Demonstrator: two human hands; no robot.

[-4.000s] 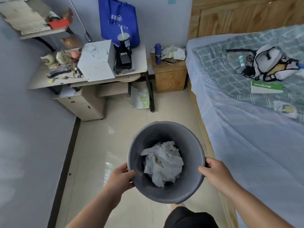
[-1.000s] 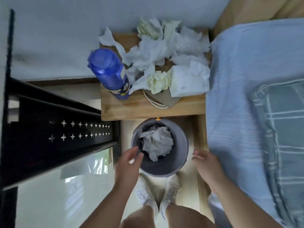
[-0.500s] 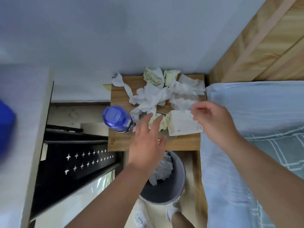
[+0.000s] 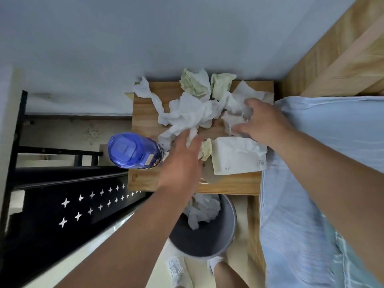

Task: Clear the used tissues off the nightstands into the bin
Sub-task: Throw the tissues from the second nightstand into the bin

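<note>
A heap of crumpled white and pale green used tissues point(image 4: 187, 109) covers the wooden nightstand point(image 4: 143, 179). My left hand point(image 4: 182, 161) reaches over the front of the heap with fingers spread, its tips touching a white tissue. At the back right of the nightstand, my right hand point(image 4: 264, 121) curls its fingers and thumb around a crumpled white tissue point(image 4: 235, 115). The grey bin point(image 4: 228, 231) stands on the floor just in front of the nightstand, holding several white tissues point(image 4: 203, 210); my left forearm hides its left side.
A blue bottle point(image 4: 133, 150) stands at the nightstand's left front. A white tissue pack point(image 4: 236, 159) lies at its right front. The bed point(image 4: 322, 163) with its wooden headboard point(image 4: 342, 59) borders the right. A black desk frame point(image 4: 62, 204) is on the left. My shoes point(image 4: 176, 271) are beside the bin.
I carried the bin to the nightstand and set it on the floor. Both hands have left it and moved up onto the tissue heap; the right hand now closes on a tissue.
</note>
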